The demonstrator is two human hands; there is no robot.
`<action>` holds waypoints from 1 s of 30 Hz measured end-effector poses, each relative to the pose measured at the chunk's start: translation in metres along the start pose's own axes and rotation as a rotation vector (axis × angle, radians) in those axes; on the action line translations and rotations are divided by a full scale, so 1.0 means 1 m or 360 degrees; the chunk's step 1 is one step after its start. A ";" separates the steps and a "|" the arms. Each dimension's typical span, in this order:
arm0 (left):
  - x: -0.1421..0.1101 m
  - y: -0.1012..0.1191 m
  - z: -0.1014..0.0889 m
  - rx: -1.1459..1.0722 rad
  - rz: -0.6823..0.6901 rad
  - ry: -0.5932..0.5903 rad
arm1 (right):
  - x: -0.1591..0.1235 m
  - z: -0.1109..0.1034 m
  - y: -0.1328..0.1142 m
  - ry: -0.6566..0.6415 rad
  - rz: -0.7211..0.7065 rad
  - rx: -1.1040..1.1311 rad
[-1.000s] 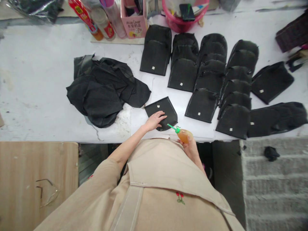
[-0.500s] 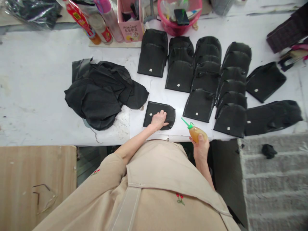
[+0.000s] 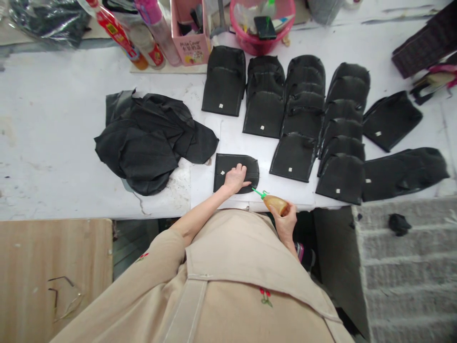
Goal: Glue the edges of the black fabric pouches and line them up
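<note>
My left hand [image 3: 235, 179] presses down on a black fabric piece [image 3: 220, 183], its fingers bent on the surface and the thumb apart. The piece lies flat, with a rounded right end, a straight left end and a small white tag. In my right hand [image 3: 286, 221] is a squeeze bottle [image 3: 275, 204] of amber liquid, probably glue, with a green nozzle. The nozzle tip is at the piece's lower right edge; whether it touches is too small to tell.
Left of the piece lies a heap of black fabric [image 3: 153, 138]. Overlapping rows of similar black pieces [image 3: 341, 178] spread to the right. Along the back stand bottles [image 3: 114, 31], a pink box [image 3: 193, 47] and a pink basket [image 3: 246, 40]. Eyeglasses [image 3: 71, 305] rest on a wooden board.
My right hand has moved left with the squeeze bottle, bringing its nozzle from beside the black piece to its lower right edge. My left hand stays on the piece.
</note>
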State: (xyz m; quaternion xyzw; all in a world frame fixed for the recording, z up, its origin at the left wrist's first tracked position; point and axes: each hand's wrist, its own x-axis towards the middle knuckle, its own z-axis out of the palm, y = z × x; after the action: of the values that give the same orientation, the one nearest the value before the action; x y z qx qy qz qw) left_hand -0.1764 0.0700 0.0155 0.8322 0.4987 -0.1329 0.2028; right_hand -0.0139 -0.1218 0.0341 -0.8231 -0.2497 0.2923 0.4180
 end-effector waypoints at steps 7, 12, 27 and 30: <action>-0.002 0.001 0.001 0.0028 0.0017 0.0037 | 0.001 0.005 0.005 -0.0004 -0.0198 -0.0316; -0.005 -0.002 0.000 0.0017 0.0040 -0.0005 | 0.001 0.008 0.007 0.0019 -0.0330 -0.0459; -0.005 -0.001 0.003 0.0048 0.0021 0.0000 | -0.001 0.001 0.008 0.0004 -0.0693 -0.0745; -0.006 0.000 0.001 0.0040 0.0019 -0.0029 | 0.000 0.002 0.008 0.0026 -0.0678 -0.0756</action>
State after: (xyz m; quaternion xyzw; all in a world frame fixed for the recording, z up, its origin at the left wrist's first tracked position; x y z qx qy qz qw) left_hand -0.1797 0.0646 0.0169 0.8363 0.4902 -0.1455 0.1977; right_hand -0.0136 -0.1247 0.0265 -0.8293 -0.4741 0.1251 0.2681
